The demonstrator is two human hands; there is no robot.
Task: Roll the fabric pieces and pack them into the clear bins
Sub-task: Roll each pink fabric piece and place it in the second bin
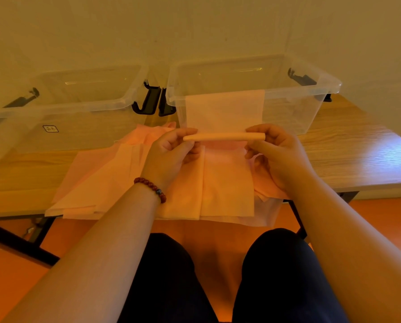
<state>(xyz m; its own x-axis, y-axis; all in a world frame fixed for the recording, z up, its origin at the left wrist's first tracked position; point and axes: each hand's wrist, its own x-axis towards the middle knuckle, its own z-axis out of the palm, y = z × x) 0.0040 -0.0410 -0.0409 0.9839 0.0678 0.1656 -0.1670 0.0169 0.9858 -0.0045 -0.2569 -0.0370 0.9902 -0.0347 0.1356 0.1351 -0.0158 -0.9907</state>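
1. Rolling looks under way in the head view: the fabric roll (224, 137) sits at frame centre, long axis left–right, over the pile of fabric pieces (106, 183) on the surface (357, 155).
2. The left hand (171, 152) pinches its left end and the right hand (276, 155) its right end. The fingers (185, 132) are curled round it, both hands equally near.
3. The unrolled fabric (225, 110) runs up-frame from the roll against the right clear bin (329, 86). I judge the roll must travel that way — away from the person.
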